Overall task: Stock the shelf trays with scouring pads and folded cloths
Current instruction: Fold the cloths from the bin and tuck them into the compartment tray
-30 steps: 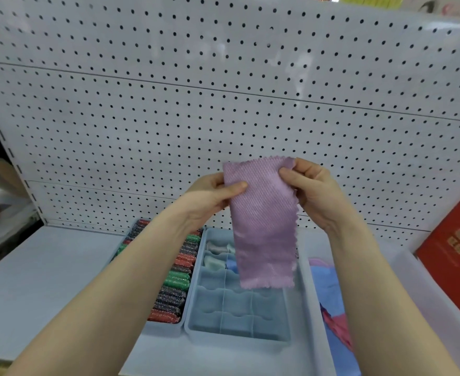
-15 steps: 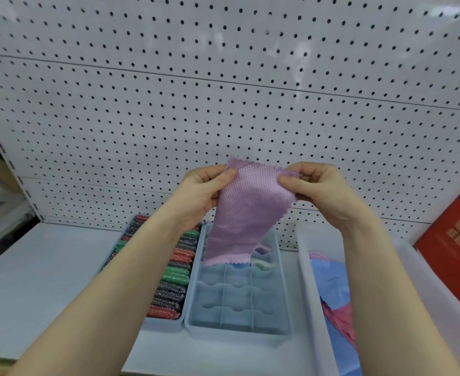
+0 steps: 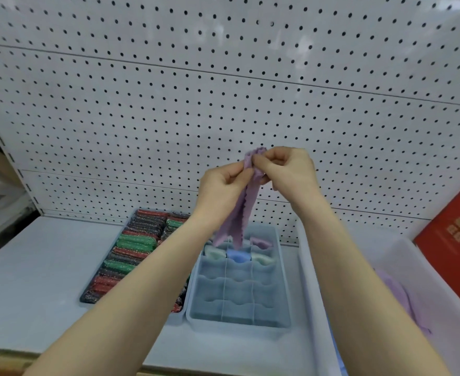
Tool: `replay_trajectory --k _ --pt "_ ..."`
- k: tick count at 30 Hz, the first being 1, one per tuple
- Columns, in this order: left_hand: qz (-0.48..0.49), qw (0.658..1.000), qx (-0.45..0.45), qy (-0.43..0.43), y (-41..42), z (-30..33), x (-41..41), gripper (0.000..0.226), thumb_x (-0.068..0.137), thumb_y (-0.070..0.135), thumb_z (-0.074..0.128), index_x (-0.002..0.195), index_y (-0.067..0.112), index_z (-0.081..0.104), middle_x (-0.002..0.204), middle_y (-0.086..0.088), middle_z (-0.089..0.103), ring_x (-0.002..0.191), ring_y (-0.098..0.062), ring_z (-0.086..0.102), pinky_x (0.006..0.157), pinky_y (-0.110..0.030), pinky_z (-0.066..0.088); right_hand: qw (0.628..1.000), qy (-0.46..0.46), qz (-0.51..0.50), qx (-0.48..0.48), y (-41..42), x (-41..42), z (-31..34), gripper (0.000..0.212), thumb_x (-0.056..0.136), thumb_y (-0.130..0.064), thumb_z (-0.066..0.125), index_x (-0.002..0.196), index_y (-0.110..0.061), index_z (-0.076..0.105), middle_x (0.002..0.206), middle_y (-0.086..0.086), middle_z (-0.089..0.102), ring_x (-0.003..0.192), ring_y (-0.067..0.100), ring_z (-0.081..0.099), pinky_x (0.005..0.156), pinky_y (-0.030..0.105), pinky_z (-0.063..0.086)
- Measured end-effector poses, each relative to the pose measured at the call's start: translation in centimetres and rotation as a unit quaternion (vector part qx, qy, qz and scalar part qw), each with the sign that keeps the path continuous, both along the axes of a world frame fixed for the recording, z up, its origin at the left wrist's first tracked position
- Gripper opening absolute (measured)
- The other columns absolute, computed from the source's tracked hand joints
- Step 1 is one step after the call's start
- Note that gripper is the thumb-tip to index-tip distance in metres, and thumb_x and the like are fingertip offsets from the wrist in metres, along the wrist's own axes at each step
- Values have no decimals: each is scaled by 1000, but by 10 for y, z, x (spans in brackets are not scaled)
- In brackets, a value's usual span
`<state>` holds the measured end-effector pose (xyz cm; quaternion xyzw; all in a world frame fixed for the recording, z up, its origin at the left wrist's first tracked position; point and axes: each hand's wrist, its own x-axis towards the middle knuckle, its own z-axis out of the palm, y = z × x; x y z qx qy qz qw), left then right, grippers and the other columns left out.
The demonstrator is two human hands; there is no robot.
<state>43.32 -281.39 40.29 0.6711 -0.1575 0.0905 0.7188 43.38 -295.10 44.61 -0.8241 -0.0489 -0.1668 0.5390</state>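
Brought together since half a second ago: left hand point(image 3: 224, 189) and right hand point(image 3: 287, 169), now almost touching, with the purple cloth point(image 3: 246, 202) folded lengthwise between them into a narrow hanging strip. Earlier spread wide and flat between hands set apart. Pinched at its top edge by the thumb and curled fingers point(image 3: 261, 158) of the right hand, and gripped just below by the thumb and fingers of the left. Held in the air in front of the pegboard point(image 3: 223, 90), lower end dangling over the back row of the divided tray point(image 3: 193, 316) on the shelf point(image 3: 33, 280). Folded cloths point(image 3: 239, 257) in pale green, blue and purple tucked into that tray's back compartments, front compartments bare. Just left, touching it, a tray packed with scouring pads point(image 3: 133, 256) in red, green and dark glitter. Right of both, a clear bin point(image 3: 313, 294) with loose purple cloth inside, and a red box point(image 3: 456, 240) beyond.
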Motion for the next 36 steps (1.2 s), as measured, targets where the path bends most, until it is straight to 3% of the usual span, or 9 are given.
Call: replay_trajectory --k 3,6,11,14,17,21,25,32,36 --pt "-19 1000 4 -4 1 2 -3 37 86 0 66 115 22 71 104 8 75 104 -7 68 93 -23 52 999 -18 25 44 1 -4 1 23 87 -20 68 64 -23 73 56 -14 64 49 -3 50 50 11 38" --pt "43 998 47 -16 5 5 -2 33 89 2 62 117 18 71 103 7 75 102 -5 68 93 -26 52 993 -14 88 78 -2 -9 2 16 89 -24 68 78 -21 80 74 -13 73 58 -6 56 52 5 38" --pt "14 999 -22 33 14 14 0 31 96 -2 52 111 20 66 93 7 73 86 -11 68 81 -31 57 984 7 83 155 -37 -5 -24 28 89 -45 64 107 -26 73 94 -7 72 86 7 63 75 27 48" --pt "-20 993 -92 76 18 25 3 27 97 -4 48 105 16 64 83 9 72 75 -7 68 67 -24 57 950 136 240 149 -45 -8 -59 53 90 -49 62 133 -17 58 124 4 68 116 19 62 95 32 49" --pt "-46 978 -164 124 20 34 7 22 97 -4 47 109 8 61 91 -1 70 76 -11 69 69 -25 58 921 165 301 183 -36 -13 -79 48 85 -45 71 119 -11 69 113 8 71 102 20 67 88 30 53" --pt "-60 955 -194 217 23 26 12 27 102 11 46 124 1 56 107 -10 69 85 -18 69 70 -28 58 933 144 241 226 -24 -11 -78 17 82 -27 75 92 -13 78 89 3 75 77 12 68 70 22 55" --pt "-81 937 -66 334 23 -14 6 44 93 43 58 114 4 62 103 -9 73 89 -23 71 71 -33 59 955 154 147 209 -19 -10 -82 9 85 -15 73 88 -7 75 80 5 73 65 13 65 61 22 53" --pt "-59 964 -6 258 19 -46 -1 37 82 -7 69 115 10 66 96 -4 73 84 -20 73 71 -32 61 956 178 116 203 -24 -9 -89 18 87 3 66 100 -7 73 86 13 74 72 21 69 67 29 58" --pt "-10 997 21 78 20 -21 1 37 77 -15 67 78 21 76 87 7 73 84 -9 69 80 -22 56 955 91 157 233 -30 -3 -67 40 84 15 59 75 -18 80 80 2 76 76 15 71 72 24 56"
